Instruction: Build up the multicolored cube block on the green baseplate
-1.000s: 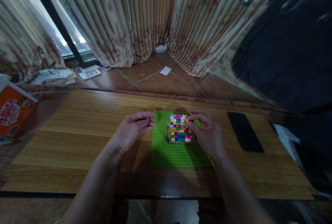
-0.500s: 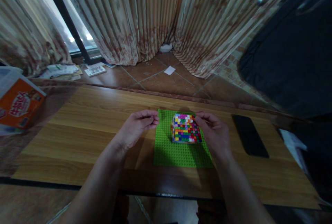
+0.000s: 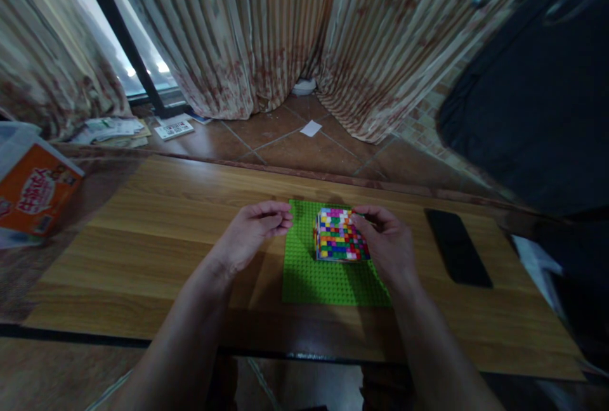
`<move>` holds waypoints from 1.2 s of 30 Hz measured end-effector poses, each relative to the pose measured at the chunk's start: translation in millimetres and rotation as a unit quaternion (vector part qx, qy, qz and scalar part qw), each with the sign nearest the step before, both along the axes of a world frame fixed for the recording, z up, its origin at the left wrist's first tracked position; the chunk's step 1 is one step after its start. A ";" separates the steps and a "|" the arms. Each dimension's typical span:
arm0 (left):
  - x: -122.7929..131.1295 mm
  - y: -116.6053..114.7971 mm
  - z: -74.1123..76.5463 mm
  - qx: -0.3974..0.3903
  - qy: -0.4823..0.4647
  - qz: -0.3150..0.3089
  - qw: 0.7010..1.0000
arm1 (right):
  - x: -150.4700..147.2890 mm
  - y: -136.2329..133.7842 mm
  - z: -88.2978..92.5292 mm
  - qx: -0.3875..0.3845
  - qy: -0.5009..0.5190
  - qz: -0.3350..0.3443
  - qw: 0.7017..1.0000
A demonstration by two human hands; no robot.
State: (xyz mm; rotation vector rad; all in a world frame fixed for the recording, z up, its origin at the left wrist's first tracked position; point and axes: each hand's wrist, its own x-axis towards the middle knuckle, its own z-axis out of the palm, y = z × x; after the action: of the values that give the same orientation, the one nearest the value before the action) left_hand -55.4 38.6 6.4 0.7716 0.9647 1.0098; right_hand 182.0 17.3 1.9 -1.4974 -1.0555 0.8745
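A block built of many small coloured toy bricks (image 3: 335,240) sits on a green studded baseplate (image 3: 309,287). My right hand (image 3: 387,243) reaches over the block's right side, thumb and forefinger pinched together at its top far edge. Whatever lies between those fingertips is too small to make out, and the hand hides the block's right end. Left of the block, my left hand (image 3: 259,230) hovers by the baseplate's left edge. Its fingers are curled and closed toward the thumb, and I cannot make out anything in them.
The baseplate lies on a wooden table (image 3: 157,240). A black phone (image 3: 457,247) rests on the right. At the far left stands a clear tub with an orange label (image 3: 40,189). Papers (image 3: 114,130) lie beyond the table, below striped curtains (image 3: 266,37).
My right hand has shifted a little to the left, further over the top of the brick block. My left hand and the block have stayed in place.
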 end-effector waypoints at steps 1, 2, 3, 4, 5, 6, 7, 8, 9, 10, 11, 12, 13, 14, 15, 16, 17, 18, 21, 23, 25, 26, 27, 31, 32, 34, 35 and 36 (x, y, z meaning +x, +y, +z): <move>0.3 0.1 -0.1 0.000 0.000 0.000 1.000 | -0.3 0.0 0.0 0.000 0.004 0.001 1.000; 0.6 0.1 -0.1 0.000 0.001 0.001 1.000 | -0.7 0.1 0.3 0.000 0.008 0.002 1.000; 0.9 0.0 -0.1 -0.002 0.001 0.001 1.000 | -1.3 0.1 0.9 0.000 0.012 0.001 1.000; 1.3 -0.1 0.0 -0.004 0.001 0.001 1.000 | -2.0 0.2 1.6 -0.002 0.017 -0.001 1.000; 1.6 -0.3 0.2 -0.007 0.001 0.002 1.000 | -2.7 0.2 2.5 -0.004 0.021 -0.003 1.000; 2.0 -0.6 0.5 -0.011 -0.001 0.003 1.000 | -3.3 0.3 3.4 -0.005 0.023 -0.005 1.000; 2.4 -1.0 1.1 -0.015 -0.005 0.006 1.000 | -3.6 0.3 4.0 -0.007 0.024 -0.005 1.000; 2.8 -1.4 1.7 -0.018 -0.010 0.009 1.000 | -3.7 0.3 4.2 -0.009 0.026 -0.004 1.000; 3.2 -1.7 2.6 -0.021 -0.018 0.013 1.000 | -3.3 0.3 3.8 -0.010 0.028 -0.003 1.000; 3.5 -2.1 3.6 -0.025 -0.027 0.018 0.999 | -2.7 0.3 2.9 -0.010 0.029 -0.001 1.000; 3.7 -2.3 4.7 -0.028 -0.038 0.023 0.999 | -1.7 0.4 1.5 -0.011 0.027 0.001 1.000; 3.8 -2.5 5.8 -0.032 -0.049 0.026 0.998 | -0.7 0.5 -0.2 -0.009 0.021 0.002 1.000; 3.7 -2.6 6.7 -0.036 -0.060 0.027 0.997 | 0.2 0.6 -1.9 -0.001 0.010 -0.002 1.000; 3.4 -2.6 7.3 -0.039 -0.070 0.025 0.996 | 0.8 0.7 -3.4 0.017 -0.008 -0.011 1.000; 2.9 -2.5 7.6 -0.041 -0.078 0.020 0.996 | 1.0 0.6 -4.4 0.044 -0.036 -0.022 0.998; 2.2 -2.4 7.6 -0.043 -0.085 0.013 0.995 | 0.5 0.3 -4.6 0.081 -0.072 -0.036 0.993; 1.4 -2.3 7.2 -0.044 -0.090 0.005 0.995 | -0.9 -0.4 -4.2 0.124 -0.113 -0.049 0.985; 0.6 -2.2 6.6 -0.043 -0.094 -0.003 0.995 | -3.0 -1.5 -3.0 0.166 -0.154 -0.057 0.972; -0.6 -2.4 4.8 -0.036 -0.097 -0.021 0.994 | -13.3 -7.9 2.4 0.260 -0.238 -0.036 0.935; 0.0 -3.0 4.4 -0.033 -0.098 -0.032 0.994 | -20.7 -13.6 5.6 0.285 -0.276 0.006 0.918; 1.3 -3.7 4.4 -0.033 -0.097 -0.045 0.994 | -25.7 -18.7 7.8 0.296 -0.314 0.039 0.901; 2.0 -4.2 4.3 -0.033 -0.095 -0.052 0.994 | -27.0 -20.6 8.5 0.299 -0.330 0.047 0.894; 2.7 -4.6 4.1 -0.031 -0.092 -0.059 0.993 | -27.7 -22.0 9.1 0.301 -0.343 0.050 0.888; 4.1 -5.8 2.9 -0.021 -0.080 -0.094 0.992 | -27.9 -23.9 10.6 0.310 -0.364 0.055 0.877; 4.1 -6.0 2.7 -0.020 -0.077 -0.105 0.991 | -28.5 -24.2 10.8 0.309 -0.366 0.060 0.876; 4.1 -6.2 2.6 -0.017 -0.076 -0.129 0.989 | -31.5 -25.3 10.9 0.305 -0.368 0.070 0.876; 4.2 -6.4 2.6 -0.015 -0.078 -0.141 0.987 | -33.8 -26.2 10.9 0.303 -0.369 0.075 0.875; 4.4 -6.6 2.6 -0.012 -0.080 -0.152 0.985 | -36.4 -27.3 10.8 0.302 -0.373 0.082 0.874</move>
State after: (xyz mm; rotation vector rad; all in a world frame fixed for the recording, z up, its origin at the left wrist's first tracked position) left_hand -51.1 32.0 8.9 0.7789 0.6946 0.7796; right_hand 145.5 -10.0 12.6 -1.2042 -1.8361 -0.0091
